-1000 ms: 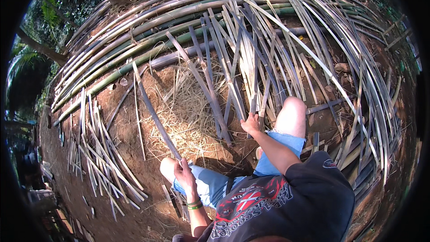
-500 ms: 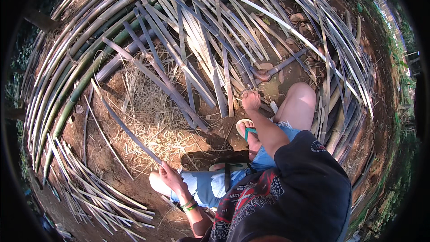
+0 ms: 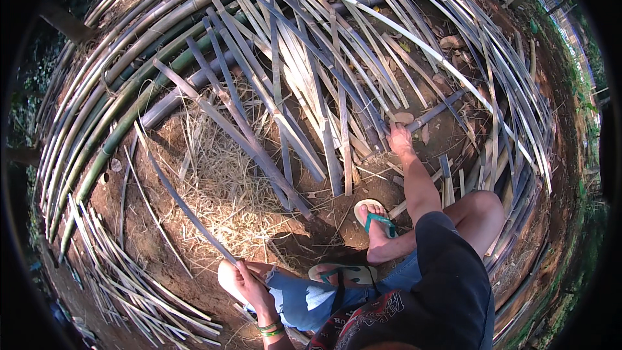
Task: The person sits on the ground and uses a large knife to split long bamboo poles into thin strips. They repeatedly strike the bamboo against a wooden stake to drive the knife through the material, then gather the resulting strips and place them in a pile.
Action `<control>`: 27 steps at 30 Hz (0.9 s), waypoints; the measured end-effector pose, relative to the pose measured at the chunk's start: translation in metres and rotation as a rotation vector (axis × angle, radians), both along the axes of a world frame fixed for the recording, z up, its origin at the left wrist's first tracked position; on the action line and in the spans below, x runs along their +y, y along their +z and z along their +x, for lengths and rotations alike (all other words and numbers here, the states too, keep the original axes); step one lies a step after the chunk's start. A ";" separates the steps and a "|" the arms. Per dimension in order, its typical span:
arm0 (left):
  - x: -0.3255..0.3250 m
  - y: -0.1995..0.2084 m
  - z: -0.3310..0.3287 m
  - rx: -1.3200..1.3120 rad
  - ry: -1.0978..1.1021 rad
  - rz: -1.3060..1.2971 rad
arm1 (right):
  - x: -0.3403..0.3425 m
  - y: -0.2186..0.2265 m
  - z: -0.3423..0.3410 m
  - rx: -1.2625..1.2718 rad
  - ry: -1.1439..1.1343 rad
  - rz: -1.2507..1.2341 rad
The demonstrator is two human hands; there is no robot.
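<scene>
My left hand [image 3: 246, 280] is closed around the near end of a long, thin bamboo strip [image 3: 178, 199], beside my bent left knee. The strip curves away to the far left, over straw-like shavings [image 3: 223, 175]. My right hand [image 3: 400, 141] reaches out to the ground beyond my sandalled foot. Its fingers close over a brown curved wooden piece, which the hand now mostly hides. Just beyond the fingertips lies a pale brown leaf [image 3: 405, 118], and to its right a short bamboo pole [image 3: 440, 109]. Split bamboo slats [image 3: 329, 91] lie just left of that hand.
Long bamboo poles [image 3: 110, 139] curve along the far left. Narrow strips [image 3: 142, 285] are piled at the near left. More split bamboo [image 3: 518, 110] is stacked on the right. A green-strapped sandal [image 3: 378, 220] is on my foot, on brown soil.
My right hand has moved away from me and right, onto the brown curved piece that showed uncovered before. My right knee has lowered outward. The left hand keeps its strip.
</scene>
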State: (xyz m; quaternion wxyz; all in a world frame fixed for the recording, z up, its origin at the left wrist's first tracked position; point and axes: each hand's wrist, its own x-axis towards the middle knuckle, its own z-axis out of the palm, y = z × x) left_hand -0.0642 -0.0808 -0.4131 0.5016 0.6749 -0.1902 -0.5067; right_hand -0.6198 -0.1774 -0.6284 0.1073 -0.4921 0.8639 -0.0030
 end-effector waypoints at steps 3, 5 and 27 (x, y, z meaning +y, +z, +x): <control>0.002 -0.005 0.012 -0.012 0.031 0.002 | 0.002 0.019 0.005 0.092 0.159 0.103; 0.006 0.008 0.017 0.004 0.011 0.017 | 0.001 0.040 0.015 0.089 0.193 0.328; -0.005 0.125 0.039 0.193 0.016 -0.314 | 0.026 0.275 0.256 -1.484 -0.038 -0.487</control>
